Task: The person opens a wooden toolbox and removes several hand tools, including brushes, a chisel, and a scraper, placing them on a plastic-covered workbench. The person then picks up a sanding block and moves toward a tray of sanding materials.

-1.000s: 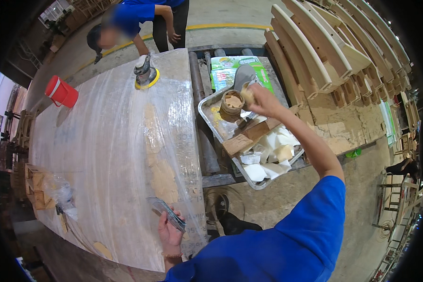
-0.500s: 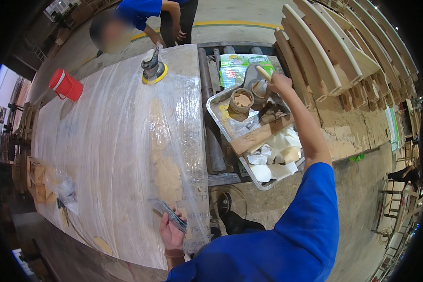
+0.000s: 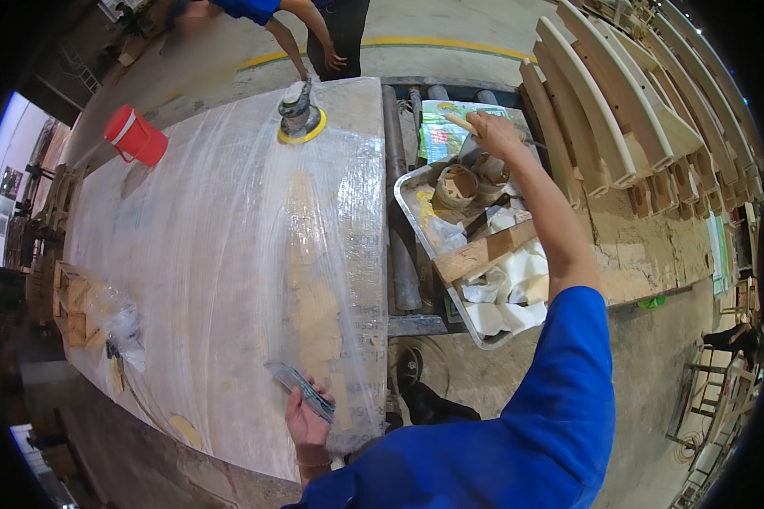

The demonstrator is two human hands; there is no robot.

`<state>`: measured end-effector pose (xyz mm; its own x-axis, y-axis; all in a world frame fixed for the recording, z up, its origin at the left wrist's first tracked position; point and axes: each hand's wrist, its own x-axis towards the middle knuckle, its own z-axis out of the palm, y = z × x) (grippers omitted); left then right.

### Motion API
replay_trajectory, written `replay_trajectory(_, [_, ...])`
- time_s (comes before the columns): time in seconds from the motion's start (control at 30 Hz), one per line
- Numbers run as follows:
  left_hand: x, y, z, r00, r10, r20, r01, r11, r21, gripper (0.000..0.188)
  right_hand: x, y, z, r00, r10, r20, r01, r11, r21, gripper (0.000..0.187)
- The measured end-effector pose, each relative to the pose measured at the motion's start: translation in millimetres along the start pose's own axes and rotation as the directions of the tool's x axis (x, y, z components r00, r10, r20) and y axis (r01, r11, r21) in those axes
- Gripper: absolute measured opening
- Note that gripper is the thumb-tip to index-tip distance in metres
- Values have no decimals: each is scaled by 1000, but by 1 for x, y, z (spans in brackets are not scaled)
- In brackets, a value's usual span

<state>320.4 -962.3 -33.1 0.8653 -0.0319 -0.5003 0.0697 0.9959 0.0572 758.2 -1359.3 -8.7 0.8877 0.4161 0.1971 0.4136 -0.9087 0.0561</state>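
My left hand [image 3: 311, 417] is closed around a thin, flat grey plate, perhaps a scraper blade [image 3: 304, 392], low over the film-wrapped table [image 3: 221, 280]. Over the far end of a metal tray [image 3: 409, 212], my right hand [image 3: 498, 136] grips a tool with a pale wooden handle [image 3: 461, 124]. The tool's working end is mostly hidden by the hand. Just below it stand a jar of tan paste [image 3: 457, 186] and a second jar [image 3: 491, 173], partly covered by my forearm. A wooden strip [image 3: 484, 252] lies across the tray, with crumpled white scraps [image 3: 514, 284] beside it.
A sander with a yellow-rimmed pad [image 3: 300, 119] and a red jug [image 3: 136, 137] stand on the table. Curved wooden parts [image 3: 603, 93] are stacked at the right. Metal rollers [image 3: 406, 254] run beside the tray. A co-worker [image 3: 314, 34] bends beyond the table's far edge.
My right hand has shifted slightly up and left, and the tool's handle has tilted away from the jars. The left hand keeps its hold. The whole view has shifted slightly.
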Motion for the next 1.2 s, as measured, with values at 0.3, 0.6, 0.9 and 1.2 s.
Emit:
replay_trajectory(0.3, [-77,39,-29,924,372,88,-372,928,-14,26,7,-25,-118,981,193,-10,-189,968,167,34])
replay_trajectory(0.6, [-116,27,-48,897,436,-75,-432,900,62,25,-79,-251,-129,900,-343,269,-180,269,946,33])
replay_trajectory(0.9, [-163,14,-75,833,552,-38,-499,779,379,45,-201,-458,-109,665,-707,240,-181,159,971,32])
replay_trajectory(1.2, [-205,19,-108,766,603,-224,-455,754,474,54,-231,-343,-113,732,-533,425,-144,488,861,27])
